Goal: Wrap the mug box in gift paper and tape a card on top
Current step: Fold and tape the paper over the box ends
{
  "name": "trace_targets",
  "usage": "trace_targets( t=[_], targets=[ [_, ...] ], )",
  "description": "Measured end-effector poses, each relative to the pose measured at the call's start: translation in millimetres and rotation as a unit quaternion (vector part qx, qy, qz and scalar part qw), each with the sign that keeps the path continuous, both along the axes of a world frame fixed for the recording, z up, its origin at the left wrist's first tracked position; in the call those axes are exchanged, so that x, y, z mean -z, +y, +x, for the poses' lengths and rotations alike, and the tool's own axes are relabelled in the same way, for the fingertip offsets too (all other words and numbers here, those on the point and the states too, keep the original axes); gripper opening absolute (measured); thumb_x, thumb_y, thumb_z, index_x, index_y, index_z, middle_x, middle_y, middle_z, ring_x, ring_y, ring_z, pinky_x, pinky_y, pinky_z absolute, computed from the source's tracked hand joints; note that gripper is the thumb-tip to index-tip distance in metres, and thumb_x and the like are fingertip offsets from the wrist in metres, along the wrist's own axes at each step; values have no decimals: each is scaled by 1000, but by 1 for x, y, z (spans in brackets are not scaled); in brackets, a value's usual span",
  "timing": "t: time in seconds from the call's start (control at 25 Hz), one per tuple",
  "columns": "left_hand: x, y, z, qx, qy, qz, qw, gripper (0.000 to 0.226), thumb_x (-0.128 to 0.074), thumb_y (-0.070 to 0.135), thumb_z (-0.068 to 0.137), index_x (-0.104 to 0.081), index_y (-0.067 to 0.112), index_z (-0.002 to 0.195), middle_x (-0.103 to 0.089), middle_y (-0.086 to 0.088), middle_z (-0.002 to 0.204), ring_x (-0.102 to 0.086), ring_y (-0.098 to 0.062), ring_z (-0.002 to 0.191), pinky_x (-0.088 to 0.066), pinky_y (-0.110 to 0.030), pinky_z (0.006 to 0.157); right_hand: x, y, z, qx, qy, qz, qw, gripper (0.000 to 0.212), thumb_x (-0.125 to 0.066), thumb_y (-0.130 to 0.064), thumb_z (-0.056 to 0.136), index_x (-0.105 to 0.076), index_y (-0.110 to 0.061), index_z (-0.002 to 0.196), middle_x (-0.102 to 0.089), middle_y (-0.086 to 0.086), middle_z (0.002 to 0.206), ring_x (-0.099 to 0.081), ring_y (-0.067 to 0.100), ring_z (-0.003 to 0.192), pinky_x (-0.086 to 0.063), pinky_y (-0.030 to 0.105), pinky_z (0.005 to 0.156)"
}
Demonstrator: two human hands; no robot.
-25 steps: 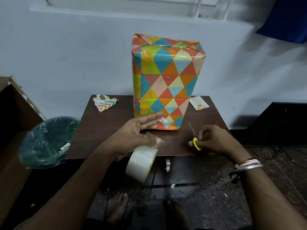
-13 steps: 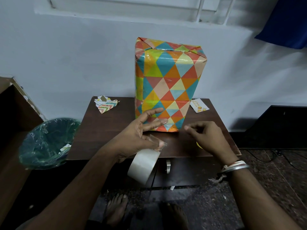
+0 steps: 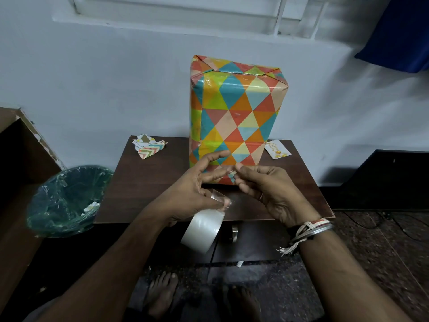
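Head view, single frame. Clock directions are taken from the table (image 3: pixel 144 189) centre, 12 toward the wall.

- Mug box (image 3: pixel 234 117): fully covered in triangle-print gift paper, standing upright on end at 12 o'clock on the dark wood table. Glossy tape strips show near its folded top flaps.
- Card (image 3: pixel 277 149): lies flat on the table at 2 o'clock, just beside the box's base. Small print, not legible.
- Left hand (image 3: pixel 192 191): at 6 o'clock, holding the tape roll (image 3: pixel 202 231). The roll hangs below the palm, over the table's near edge. The thumb pinches a clear loose end of tape. Index and middle fingers are held straight, pointing at the right hand.
- Right hand (image 3: pixel 267 191): at 5 o'clock, fingers narrowly curled, thumb and fingertips meeting at the left hand's outstretched fingertips. Cannot tell whether anything is pinched there. Bangles (image 3: pixel 311 228) and thread bands on the wrist.
- Obstruction: both hands sit in front of the box's lower front edge and hide part of it. The roll covers part of the drawer front, just beside the metal drawer handle (image 3: pixel 234 232).
- Surroundings: crumpled paper scraps (image 3: pixel 148 147) at 10 o'clock on the table. A lined waste bin (image 3: pixel 67 201) on the floor at 9 o'clock, off the table, with a scrap inside. Blue cloth (image 3: pixel 399 36) on the wall at 1 o'clock. Bare feet on the floor at 6 o'clock.
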State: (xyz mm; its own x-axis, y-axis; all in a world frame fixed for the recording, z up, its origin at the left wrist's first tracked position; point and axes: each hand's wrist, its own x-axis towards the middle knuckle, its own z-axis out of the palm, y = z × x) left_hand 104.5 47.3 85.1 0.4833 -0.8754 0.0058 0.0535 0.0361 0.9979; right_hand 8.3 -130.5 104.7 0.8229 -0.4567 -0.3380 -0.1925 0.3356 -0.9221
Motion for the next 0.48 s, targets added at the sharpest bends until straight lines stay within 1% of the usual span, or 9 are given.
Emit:
trace_targets(
  t=[0.04,0.12,0.16,0.28,0.36,0.4,0.48],
  targets=[
    [0,0,0,1,0,0,1000,100,-78,-19,78,-43,42,149,-59,5,148,-75,-32,88,-61,-33,80,-1,1,0,4,-1,2,1000,16,-79,-14,86,-77,1,92,-74,10,79,-69,8,64,-60,16,63],
    [2,0,1,5,-5,1,1000,100,-79,-17,78,-43,43,149,-57,4,150,-73,-39,101,-61,-37,83,-3,3,-1,10,-6,-19,1000,10,-79,-11,86,-77,-1,87,-72,10,75,-66,9,63,-59,15,61],
    [3,0,1,6,-8,2,1000,100,-80,-16,78,-43,44,149,-56,4,151,-71,-42,108,-61,-39,86,-4,4,-2,12,-10,-44,999,9,-79,-10,86,-77,-2,85,-71,10,73,-65,10,62,-59,16,62],
    [2,-1,2,12,-18,4,1000,101,-81,-14,78,-43,47,148,-56,5,150,-69,-45,112,-60,-48,93,-11,8,-7,14,-20,-167,986,9,-78,-11,89,-76,-3,84,-70,8,66,-63,12,62,-57,20,64],
    [-1,-2,0,20,-28,-3,999,101,-81,-14,78,-41,45,149,-56,6,150,-67,-42,118,-58,-52,97,-18,11,-11,17,-22,-252,967,9,-79,-14,90,-77,-7,84,-72,6,65,-67,15,63,-59,27,68],
    [-2,-2,-1,22,-30,-7,999,100,-80,-14,78,-40,44,150,-56,7,151,-68,-38,119,-58,-51,97,-22,13,-13,23,-25,-287,957,8,-79,-16,90,-78,-10,84,-73,5,66,-69,16,65,-60,30,71],
    [-7,-2,-2,12,-27,-20,999,98,-79,-16,78,-41,40,149,-57,5,150,-70,-24,116,-59,-46,94,-32,12,-19,45,-44,-326,943,6,-79,-18,90,-78,-14,84,-74,4,69,-72,15,67,-62,33,73]
  ],
)
